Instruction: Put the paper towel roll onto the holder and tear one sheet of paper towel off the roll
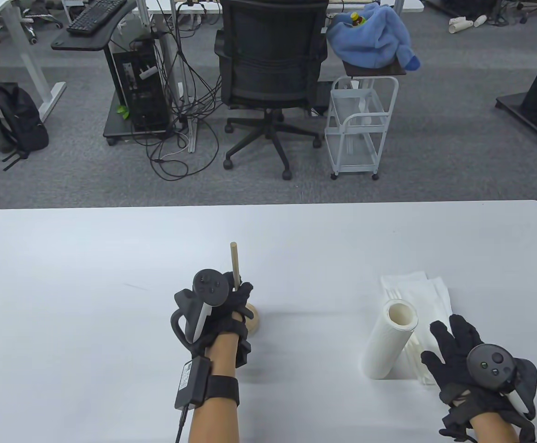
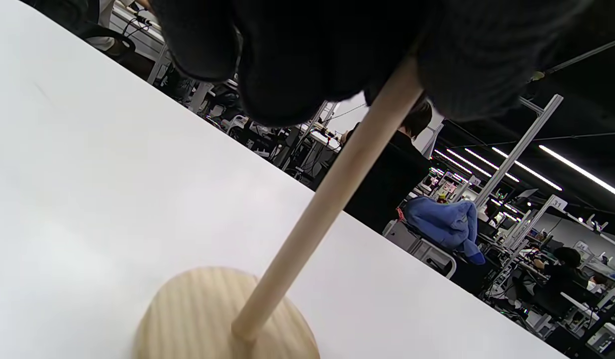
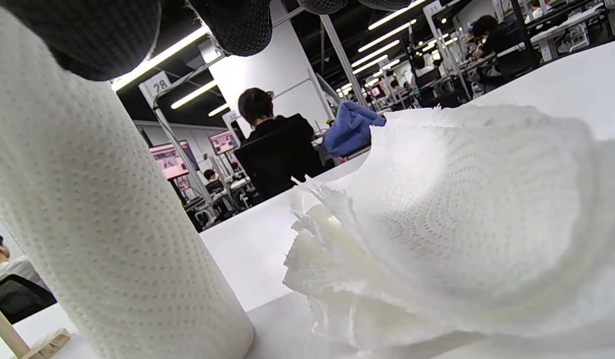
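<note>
A wooden holder stands mid-table, a thin upright rod on a round base. My left hand grips the rod low down; in the left wrist view the rod runs from the base up between my gloved fingers. The white paper towel roll stands upright on the table to the right, its cardboard core visible on top. My right hand hovers just right of the roll with fingers spread, holding nothing. In the right wrist view the roll fills the left side.
A pile of loose torn paper towel sheets lies behind and right of the roll, large in the right wrist view. Beyond the white table are an office chair, a wire cart and cables.
</note>
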`<state>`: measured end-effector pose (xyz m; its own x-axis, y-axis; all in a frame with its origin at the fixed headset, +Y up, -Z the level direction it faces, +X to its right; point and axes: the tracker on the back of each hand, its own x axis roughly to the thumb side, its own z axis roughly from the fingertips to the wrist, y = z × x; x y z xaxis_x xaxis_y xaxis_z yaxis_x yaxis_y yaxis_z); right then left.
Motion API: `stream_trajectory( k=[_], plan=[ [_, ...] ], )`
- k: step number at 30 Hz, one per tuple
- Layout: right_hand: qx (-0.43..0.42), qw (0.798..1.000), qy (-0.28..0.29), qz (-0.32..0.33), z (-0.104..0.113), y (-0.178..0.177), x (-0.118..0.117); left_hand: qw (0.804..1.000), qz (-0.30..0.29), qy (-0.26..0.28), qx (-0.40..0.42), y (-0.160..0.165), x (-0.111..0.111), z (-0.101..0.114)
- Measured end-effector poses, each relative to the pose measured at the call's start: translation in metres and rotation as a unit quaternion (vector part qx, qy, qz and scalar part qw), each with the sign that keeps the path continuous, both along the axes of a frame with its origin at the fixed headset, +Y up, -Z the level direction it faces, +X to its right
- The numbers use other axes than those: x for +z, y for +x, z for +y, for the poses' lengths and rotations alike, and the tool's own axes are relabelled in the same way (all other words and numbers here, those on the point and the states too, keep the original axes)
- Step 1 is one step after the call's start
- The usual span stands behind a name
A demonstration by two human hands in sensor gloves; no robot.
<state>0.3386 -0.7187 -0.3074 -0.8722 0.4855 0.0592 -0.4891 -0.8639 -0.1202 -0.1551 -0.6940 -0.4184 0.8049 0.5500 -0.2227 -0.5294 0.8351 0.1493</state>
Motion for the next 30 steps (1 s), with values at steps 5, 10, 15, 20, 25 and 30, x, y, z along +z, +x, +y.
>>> stream_trajectory(
  k=[5,10,15,20,25,30],
  plan=[
    [0.0,1.0,0.002,-0.002,0.001,0.001,0.0,1.0,-0.013,0.009,-0.016,0.004,0.004,0.003],
    [-0.001,1.0,0.002,-0.002,0.001,0.001,0.0,0.998,-0.046,0.028,-0.026,0.022,0.01,0.012],
    [-0.005,1.0,-0.005,-0.008,0.0,0.003,0.001,0.996,-0.082,0.035,-0.008,0.051,0.014,0.018],
    [-0.006,1.0,-0.01,-0.009,-0.001,0.003,0.002,0.993,-0.115,0.03,-0.004,0.079,0.02,0.015],
    [-0.006,1.0,-0.01,-0.009,-0.001,0.003,0.002,0.991,-0.131,0.028,-0.003,0.097,0.024,0.01],
    [-0.009,1.0,-0.013,-0.009,-0.001,0.002,0.002,0.99,-0.14,0.024,-0.014,0.107,0.023,0.009]
  ],
)
